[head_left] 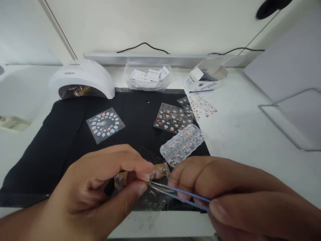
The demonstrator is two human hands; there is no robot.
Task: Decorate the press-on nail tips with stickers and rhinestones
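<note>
Blue tweezers (192,194) – silver-tipped, slanting – in the right hand (240,190).

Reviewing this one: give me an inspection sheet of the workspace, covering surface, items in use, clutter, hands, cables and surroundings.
Surface: white table, partly covered by a black mat.
Items in use: blue-handled tweezers, tips at the left fingertips; patterned clear sheet below; gold-brown item behind, partly hidden.
Clutter: oval-sticker sheet, small-motif sticker sheet, divided case of small pieces, white domed device, clear tub of packets, alcohol pads box.
Hands: right hand grips the tweezers; left hand has thumb and finger close together, contents too small to tell.
Cables: black cable along the back.
Surroundings: white wall; pale panel and metal frame at right.
</note>
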